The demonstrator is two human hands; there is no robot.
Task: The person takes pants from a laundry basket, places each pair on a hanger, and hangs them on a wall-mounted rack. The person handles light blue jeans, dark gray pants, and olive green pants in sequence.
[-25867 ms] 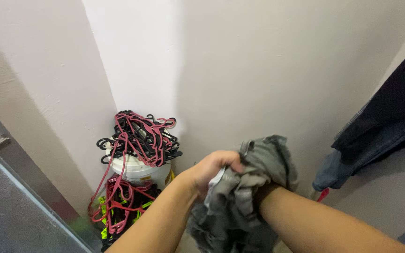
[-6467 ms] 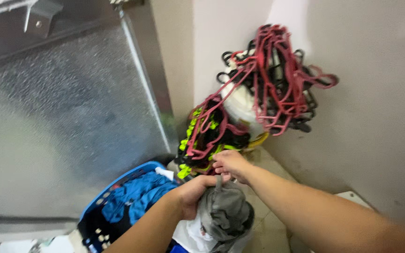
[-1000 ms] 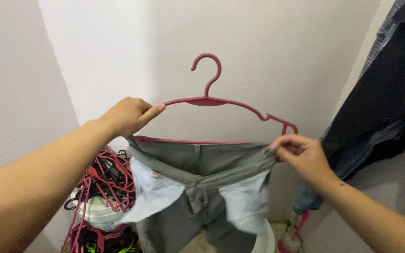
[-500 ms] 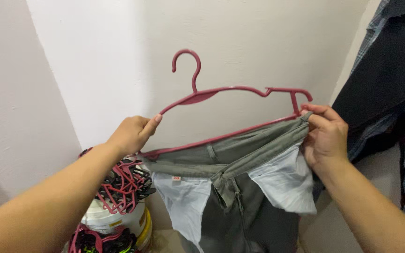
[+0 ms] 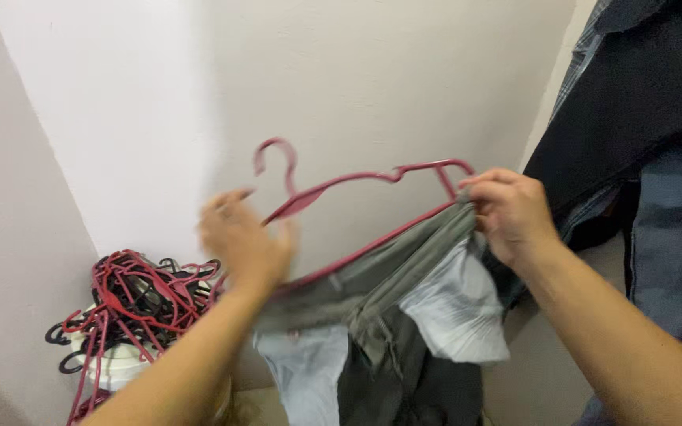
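A pink plastic hanger is held up before the pale wall, tilted so that its right end is higher. Grey trousers, turned inside out with white pocket linings showing, hang over its lower bar. My right hand grips the waistband together with the hanger's right end. My left hand is blurred in motion at the hanger's lower left end, against the waistband; whether it grips anything is unclear.
A tangle of red and black hangers lies piled on a white bucket in the left corner. Dark blue garments hang on the right. Walls close in at the left and the back.
The hanger and trousers have shifted down and to the left in view. My left hand has moved along the hanger's left end and is blurred. The right hand keeps its hold.
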